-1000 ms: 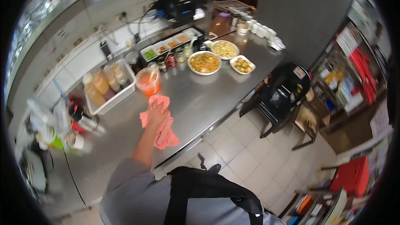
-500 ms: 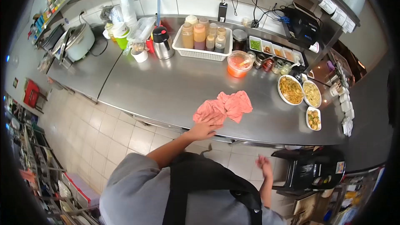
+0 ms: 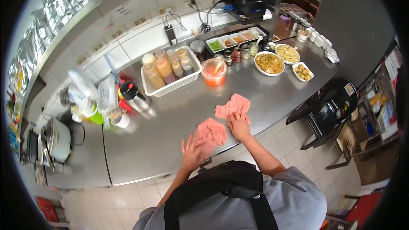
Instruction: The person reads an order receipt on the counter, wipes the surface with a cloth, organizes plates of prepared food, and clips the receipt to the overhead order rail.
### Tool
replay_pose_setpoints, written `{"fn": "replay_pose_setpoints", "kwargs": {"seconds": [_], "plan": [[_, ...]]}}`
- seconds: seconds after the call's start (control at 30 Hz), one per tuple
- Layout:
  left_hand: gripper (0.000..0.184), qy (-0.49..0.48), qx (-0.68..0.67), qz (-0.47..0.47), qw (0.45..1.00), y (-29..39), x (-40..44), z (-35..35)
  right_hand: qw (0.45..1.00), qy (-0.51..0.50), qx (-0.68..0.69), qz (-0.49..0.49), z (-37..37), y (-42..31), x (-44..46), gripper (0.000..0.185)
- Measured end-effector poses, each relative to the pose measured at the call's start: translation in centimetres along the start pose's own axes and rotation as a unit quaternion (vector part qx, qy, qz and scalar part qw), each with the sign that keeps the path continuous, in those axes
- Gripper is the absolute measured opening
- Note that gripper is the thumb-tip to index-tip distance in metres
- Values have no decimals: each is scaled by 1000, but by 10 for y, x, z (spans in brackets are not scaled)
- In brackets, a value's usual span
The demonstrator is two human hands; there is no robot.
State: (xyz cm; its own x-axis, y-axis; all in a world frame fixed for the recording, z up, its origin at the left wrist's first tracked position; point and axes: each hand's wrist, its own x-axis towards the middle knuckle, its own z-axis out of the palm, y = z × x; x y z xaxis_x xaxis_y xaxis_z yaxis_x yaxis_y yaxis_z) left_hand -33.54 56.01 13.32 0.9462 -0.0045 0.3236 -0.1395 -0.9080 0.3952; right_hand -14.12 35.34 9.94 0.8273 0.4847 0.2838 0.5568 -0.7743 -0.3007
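Pink cloths [image 3: 211, 131] — two, left hand [image 3: 193, 156] splayed against one, right hand [image 3: 239, 127] outstretched on another, three dishes [image 3: 271, 75]

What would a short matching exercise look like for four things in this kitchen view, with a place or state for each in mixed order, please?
Things:
1. right hand
2. white basket
3. flask
4. black chair

Places and states:
A. standing on the floor
B. resting on a pink cloth
C. silver body with a black top, standing on the counter
D. filled with bottles

Right pairs: 1-B; 2-D; 3-C; 4-A
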Motion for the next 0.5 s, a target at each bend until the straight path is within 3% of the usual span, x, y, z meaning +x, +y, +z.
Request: {"fn": "replay_pose_setpoints", "kwargs": {"seconds": [0.07, 0.13, 0.23, 0.3, 0.37, 0.4, 0.47, 0.5], "plan": [[32, -44, -4, 10, 999, -4, -1, 2, 999, -38, 3, 22, -22, -8, -8, 34], [36, -40, -11, 34, 999, -6, 5, 5, 991, -128, -33, -39, -29, 5, -20, 32], [43, -60, -7, 42, 997, -2, 23, 14, 997, -60, 14, 47, -43, 73, -24, 29], [49, -2, -88, -2, 996, 8, 33, 26, 988, 63, 20, 142, -49, 128, -8, 32], [52, -4, -58, -28, 998, 18, 46, 41, 968, 165, 43, 185, -49, 190, 14, 34], [55, -13, -26, -51, 998, 22, 51, 49, 970, 161, 45, 178, -62, 213, 26, 34], [56, -10, -17, -63, 998, 17, 56, 73, 936, -102, 203, 267, -100, 236, 51, 39], [56, -7, -9, -68, 998, 13, 62, 86, 930, -99, 222, 276, -113, 235, 61, 41]]}}
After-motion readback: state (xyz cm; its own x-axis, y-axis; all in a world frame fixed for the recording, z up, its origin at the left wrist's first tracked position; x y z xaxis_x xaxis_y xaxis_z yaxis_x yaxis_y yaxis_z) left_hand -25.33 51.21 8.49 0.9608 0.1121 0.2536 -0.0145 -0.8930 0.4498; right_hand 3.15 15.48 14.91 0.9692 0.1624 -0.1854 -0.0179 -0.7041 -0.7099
